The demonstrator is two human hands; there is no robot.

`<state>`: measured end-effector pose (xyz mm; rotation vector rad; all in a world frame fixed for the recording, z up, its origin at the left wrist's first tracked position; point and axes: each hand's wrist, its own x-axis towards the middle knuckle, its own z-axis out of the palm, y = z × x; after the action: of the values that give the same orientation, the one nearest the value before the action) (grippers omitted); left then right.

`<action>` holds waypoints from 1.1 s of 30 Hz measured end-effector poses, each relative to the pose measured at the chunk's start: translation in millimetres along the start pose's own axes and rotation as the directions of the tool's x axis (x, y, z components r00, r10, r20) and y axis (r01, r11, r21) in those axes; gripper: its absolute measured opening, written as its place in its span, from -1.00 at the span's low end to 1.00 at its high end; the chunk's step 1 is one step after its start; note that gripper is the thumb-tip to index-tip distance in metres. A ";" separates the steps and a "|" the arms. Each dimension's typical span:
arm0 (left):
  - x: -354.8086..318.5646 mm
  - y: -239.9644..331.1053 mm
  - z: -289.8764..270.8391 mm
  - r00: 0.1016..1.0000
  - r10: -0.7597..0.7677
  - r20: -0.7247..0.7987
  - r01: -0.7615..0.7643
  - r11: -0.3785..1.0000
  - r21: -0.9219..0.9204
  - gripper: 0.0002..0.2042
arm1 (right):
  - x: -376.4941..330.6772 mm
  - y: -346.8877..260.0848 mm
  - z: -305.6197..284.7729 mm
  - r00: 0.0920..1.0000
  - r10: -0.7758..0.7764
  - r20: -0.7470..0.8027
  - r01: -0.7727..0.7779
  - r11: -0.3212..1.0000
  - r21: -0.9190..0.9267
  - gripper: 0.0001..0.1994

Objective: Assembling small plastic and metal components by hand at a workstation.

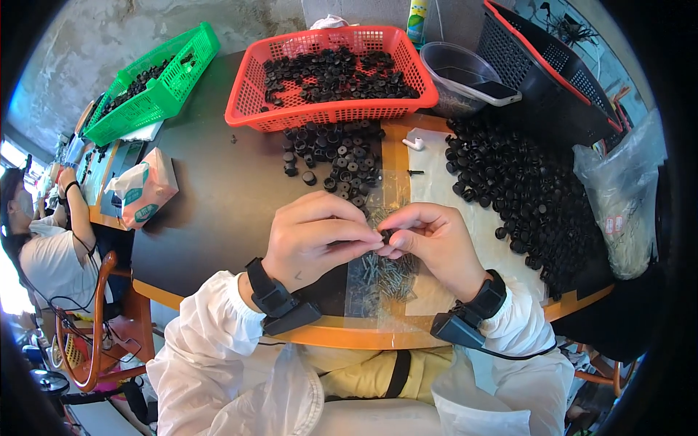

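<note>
**Both hands pinching one small black part over the screw pile**

The left hand (316,236) and the right hand (429,243) are meeting at the middle of the table (211,211), fingertips pressed together. Between them they are gripping a small black part (386,235); both hands are closed on it in a pinch, and most of the part is being hidden by the fingers. Its exact shape cannot be told.

Directly below the hands, a pile of small metal screws (385,272) is lying on a clear plastic sheet (356,291), which is resting on the table near its front edge. Each wrist is wearing a black band with a dark device attached, and white sleeves are covering both forearms.

Beyond the hands, a loose cluster of black round parts (338,156) is sitting just in front of a red basket (331,112), which is holding more of the same parts. To the right, a larger heap of black parts (531,192) is spreading over a pale surface. A green basket (156,91) is standing at the far left, also containing dark parts. A tissue pack (145,189) is lying on the left of the table. A clear plastic bag (622,196) is standing at the right edge. Another person (43,247) is sitting at the far left, well apart from the hands.
</note>
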<state>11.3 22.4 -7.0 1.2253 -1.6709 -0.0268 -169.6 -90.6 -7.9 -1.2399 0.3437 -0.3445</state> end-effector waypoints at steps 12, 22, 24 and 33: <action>9.7 -43.1 -27.6 0.958 -0.226 -0.175 0.273 0.905 0.326 -0.59 | 3.2 -2.2 -3.9 0.991 0.028 -0.132 -0.010 0.991 0.133 -0.75; 4.4 -90.8 -19.8 0.899 -0.430 -0.087 0.436 0.858 0.271 -0.64 | 3.5 0.1 -10.2 0.996 0.037 -0.082 -0.016 0.969 0.246 -0.77; 1.9 -86.9 -14.2 0.897 -0.441 -0.044 0.435 0.858 0.275 -0.64 | 2.6 -1.4 -8.8 0.996 0.031 -0.086 -0.011 0.974 0.225 -0.76; -1.9 -59.7 -6.7 0.758 -0.645 0.098 0.643 0.714 -0.276 -0.65 | 2.7 -0.7 -12.4 0.996 0.029 -0.081 -0.009 0.971 0.239 -0.76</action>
<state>57.5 -1.6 -36.9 1.5109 -1.0959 -0.6852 -172.6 -102.5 -11.1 -0.9880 0.3751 -0.4101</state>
